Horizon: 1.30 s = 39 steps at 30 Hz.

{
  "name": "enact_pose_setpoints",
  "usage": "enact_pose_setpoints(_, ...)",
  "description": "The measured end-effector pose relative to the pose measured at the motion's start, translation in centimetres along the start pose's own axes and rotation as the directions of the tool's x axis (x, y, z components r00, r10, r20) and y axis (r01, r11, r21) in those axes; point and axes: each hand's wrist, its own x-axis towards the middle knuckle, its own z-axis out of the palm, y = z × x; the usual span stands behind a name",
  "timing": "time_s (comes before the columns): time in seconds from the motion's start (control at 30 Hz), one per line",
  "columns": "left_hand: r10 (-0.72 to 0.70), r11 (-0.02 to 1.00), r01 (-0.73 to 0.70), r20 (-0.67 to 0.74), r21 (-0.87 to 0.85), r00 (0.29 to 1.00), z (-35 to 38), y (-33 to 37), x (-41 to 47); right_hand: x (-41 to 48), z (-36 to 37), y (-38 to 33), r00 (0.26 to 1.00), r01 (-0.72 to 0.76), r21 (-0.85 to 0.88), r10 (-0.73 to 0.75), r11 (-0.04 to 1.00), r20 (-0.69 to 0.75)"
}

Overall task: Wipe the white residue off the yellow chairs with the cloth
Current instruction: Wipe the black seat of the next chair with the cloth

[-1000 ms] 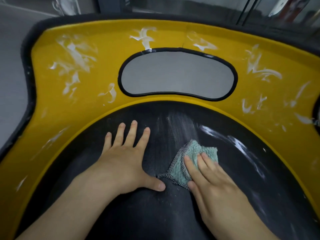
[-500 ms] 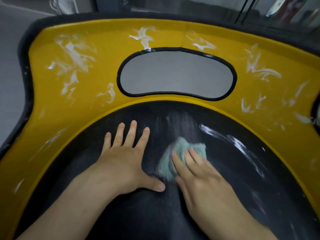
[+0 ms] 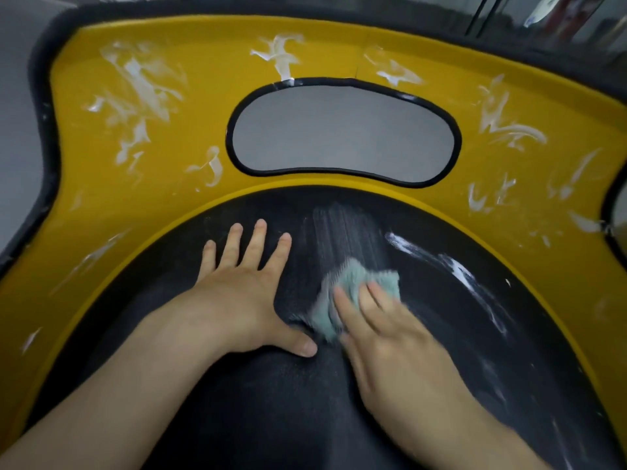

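Teal cloth (image 3: 359,283): bunched on the black seat (image 3: 271,418), pinned under the flat fingers of the right grip (image 3: 383,327); pressed rather than clenched, and blurred with motion.
Left grip (image 3: 244,300): released, fingers splayed flat on the seat, thumb tip just beside the cloth.
Slip risk: nothing curls round the cloth, so a hard stroke could roll it out from under the fingers.
Smear risk: a pale haze (image 3: 346,228) lies just beyond the cloth; a loaded cloth may spread residue instead of lifting it.
Seat streak (image 3: 454,269): thick white line to the right, near the yellow rim, unwiped.
Yellow chair shell (image 3: 356,52): many white smears (image 3: 142,83) around the grey opening (image 3: 342,130); most of the job likely remains, and a soiled cloth could drag paste across clean yellow.
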Motion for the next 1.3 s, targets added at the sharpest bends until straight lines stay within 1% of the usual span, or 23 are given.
enact_pose_setpoints(0.07,-0.003,1.000,0.003,-0.007,0.001,1.000,0.0,0.0,0.0,6.4,0.1,1.2,1.000,-0.021,-0.030,0.022,0.999,0.022)
enact_pose_setpoints(0.1,-0.005,1.000,0.005,-0.008,-0.001,1.000,0.1,0.0,-0.1,9.5,0.0,1.7,0.997,-0.058,-0.029,0.060,0.998,0.045)
enact_pose_setpoints(0.17,-0.007,1.000,0.007,-0.013,0.001,1.000,0.1,0.0,-0.2,12.4,0.4,2.2,0.991,-0.119,-0.029,0.120,0.992,0.061)
enact_pose_setpoints(0.2,-0.004,1.000,0.004,-0.016,0.003,1.000,0.1,0.0,-0.2,11.6,0.6,2.0,0.992,-0.109,-0.055,0.112,0.993,0.050)
enact_pose_setpoints(0.27,-0.001,1.000,0.001,-0.030,-0.006,1.000,0.2,-0.1,-0.2,6.3,0.6,0.9,0.998,-0.058,-0.075,0.058,0.995,0.004)
enact_pose_setpoints(0.33,0.003,1.000,-0.003,-0.035,-0.015,0.999,0.3,-0.1,-0.2,-0.6,-0.4,-0.5,1.000,-0.024,-0.021,0.024,0.999,0.004)
enact_pose_setpoints(0.4,0.001,1.000,-0.002,-0.023,-0.013,1.000,0.2,0.0,-0.1,-4.7,-0.7,-0.5,1.000,-0.006,0.024,0.006,1.000,-0.006)
enact_pose_setpoints(0.47,-0.007,1.000,0.007,-0.024,-0.001,1.000,0.0,0.2,0.1,-4.0,-0.6,0.8,1.000,-0.017,0.022,0.017,1.000,-0.022)
enact_pose_setpoints(0.53,-0.010,1.000,0.011,-0.034,0.023,0.999,-0.1,0.5,0.1,-0.2,-0.4,2.3,1.000,-0.031,-0.041,0.030,0.999,-0.004)
enact_pose_setpoints(0.6,0.003,0.999,-0.002,-0.048,0.032,0.999,0.0,0.9,-0.1,4.7,-0.6,4.0,0.994,-0.092,-0.067,0.096,0.993,0.045)
enact_pose_setpoints(0.67,0.031,0.999,-0.028,-0.074,0.034,0.997,0.2,1.2,-0.2,7.3,-0.4,4.9,0.985,-0.148,-0.063,0.153,0.987,0.085)
enact_pose_setpoints(0.73,0.064,0.998,-0.061,-0.086,0.033,0.994,0.4,1.5,-0.3,5.2,-0.3,4.7,0.987,-0.142,-0.084,0.148,0.986,0.066)
enact_pose_setpoints(0.8,0.098,0.995,-0.095,-0.114,0.031,0.989,0.4,1.9,-0.2,0.1,-0.7,3.4,0.992,-0.120,-0.095,0.122,0.988,0.013)
enact_pose_setpoints(0.87,0.132,0.991,-0.129,-0.130,0.033,0.983,0.5,2.5,-0.1,-4.6,-1.0,2.3,0.996,-0.093,-0.042,0.093,0.995,0.014)
enact_pose_setpoints(0.93,0.154,0.988,-0.150,-0.142,0.037,0.978,0.5,3.0,0.0,-6.2,-1.1,2.1,0.998,-0.060,-0.001,0.060,0.998,0.002)
enact_pose_setpoints(1.0,0.159,0.987,-0.155,-0.157,0.040,0.975,0.7,3.1,0.1,-4.3,-1.0,2.8,0.999,-0.036,0.003,0.036,0.999,0.005)
enact_pose_setpoints(1.1,0.148,0.989,-0.143,-0.174,0.037,0.974,0.8,2.9,0.1,3.2,-0.6,3.9,0.998,0.028,-0.003,-0.028,1.000,0.050)
enact_pose_setpoints(1.2,0.114,0.993,-0.113,-0.192,0.014,0.975,1.0,2.6,0.0,11.6,-0.5,4.8,0.992,0.002,0.000,-0.002,1.000,0.128)
enact_pose_setpoints(1.27,0.096,0.995,-0.098,-0.202,-0.003,0.975,1.0,2.3,-0.1,12.7,0.0,5.3,0.993,0.019,-0.027,-0.015,0.999,0.115)
enact_pose_setpoints(1.3,0.092,0.995,-0.095,-0.205,-0.006,0.974,1.0,2.0,-0.2,11.5,0.1,5.5,0.995,0.050,-0.035,-0.047,0.998,0.093)
